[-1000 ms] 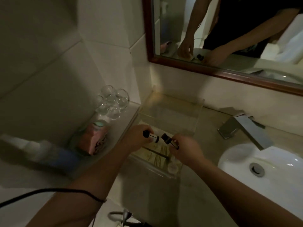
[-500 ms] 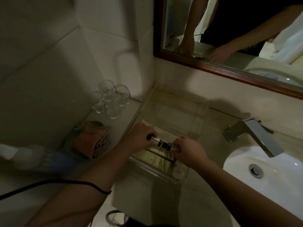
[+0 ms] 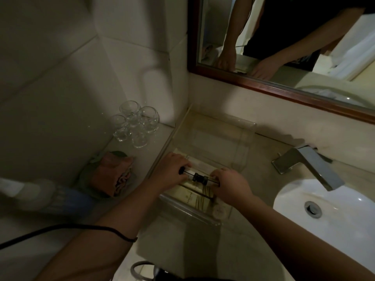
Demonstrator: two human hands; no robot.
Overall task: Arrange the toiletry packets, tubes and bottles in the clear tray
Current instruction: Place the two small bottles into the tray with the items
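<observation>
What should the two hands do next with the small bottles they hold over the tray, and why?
Probably lower both bottles onto the packets and let go. The left hand and the right hand hold two small bottles end to end, black caps meeting, lying flat just above the packets at the clear tray's near end.

The beige stone counter (image 3: 261, 157) runs from the corner at ten o'clock to the near edge at six. At its centre stands the clear tray (image 3: 246, 128), its far end against the wall below the mirror. At three o'clock the white basin (image 3: 336, 216) is sunk into the counter, with the chrome tap (image 3: 310, 165) mounted just behind it. A raised ledge (image 3: 146, 153) adjoins the tray at nine o'clock; on it stand clustered glasses (image 3: 136, 122) at eleven o'clock and a pink folded cloth (image 3: 110, 175) nearer, at nine.
</observation>
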